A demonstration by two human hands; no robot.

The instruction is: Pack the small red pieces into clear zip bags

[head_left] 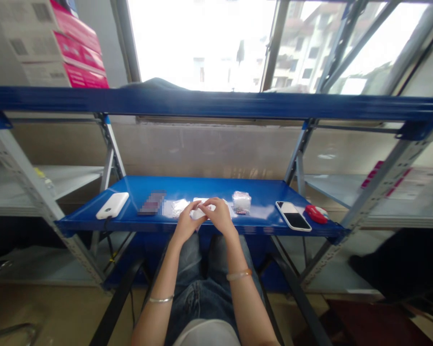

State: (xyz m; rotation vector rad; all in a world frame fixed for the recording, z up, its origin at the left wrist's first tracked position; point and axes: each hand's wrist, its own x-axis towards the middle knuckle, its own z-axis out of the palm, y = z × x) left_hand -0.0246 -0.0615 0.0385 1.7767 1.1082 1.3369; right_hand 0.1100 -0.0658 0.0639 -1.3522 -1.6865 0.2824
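In the head view, your two hands come together at the lower middle of the frame, over the front edge of the blue bench (263,187). Your forearms rise from the bottom edge and slant inward. Your left hand (188,219) is bent, its fingers angled up and to the right; your right hand (219,214) arches over from the other side, fingers reaching left and down. The fingertips meet or nearly meet, but you can't tell from here whether they are clamped on anything.

The white material (212,207) sits right at your fingers, showing between and behind them, near the centre of the frame. Your hands cover much of it, so which way it points and its long axis can't be made out. Just left of it lies a clear plastic bag (179,207); just right, a pile of small packets (241,202).
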